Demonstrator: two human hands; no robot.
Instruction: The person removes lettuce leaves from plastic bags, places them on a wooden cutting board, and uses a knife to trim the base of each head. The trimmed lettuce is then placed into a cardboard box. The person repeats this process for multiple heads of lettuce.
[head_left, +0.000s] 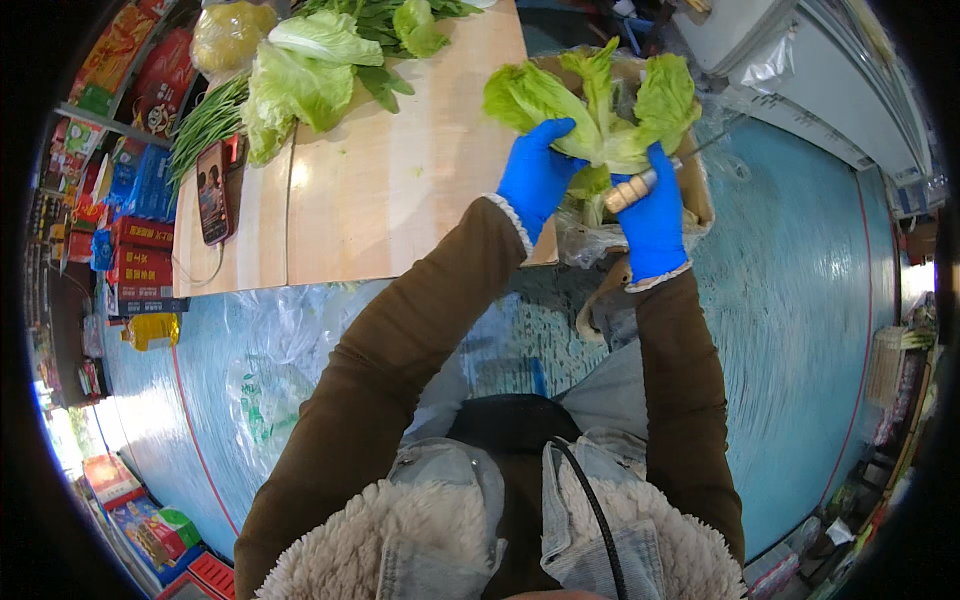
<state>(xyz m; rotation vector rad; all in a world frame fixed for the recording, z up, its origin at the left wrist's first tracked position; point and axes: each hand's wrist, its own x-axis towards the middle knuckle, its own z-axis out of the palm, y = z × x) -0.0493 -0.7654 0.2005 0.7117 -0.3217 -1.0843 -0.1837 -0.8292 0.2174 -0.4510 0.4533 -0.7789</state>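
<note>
Both hands wear blue gloves above a plastic-lined cardboard box (703, 184) at the table's right. My left hand (538, 176) grips the left side of a green lettuce head (611, 139) whose leaves spread apart. Against its right side, my right hand (654, 214) holds a knife with a ribbed wooden handle (628, 193), its blade pointing up and right, while the fingers touch the lettuce. Leafy scraps lie in the box below. On the wooden table (405, 195), more lettuce leaves (304, 86) rest near a bunch of thin green stalks (210, 120).
A phone (214, 193) with a cable lies at the table's left edge, below a plastic-wrapped yellow item (232, 37). Packaged goods (142, 255) fill shelves at left. Clear plastic bags (274, 390) lie on the blue floor. A white appliance (802, 82) stands at upper right.
</note>
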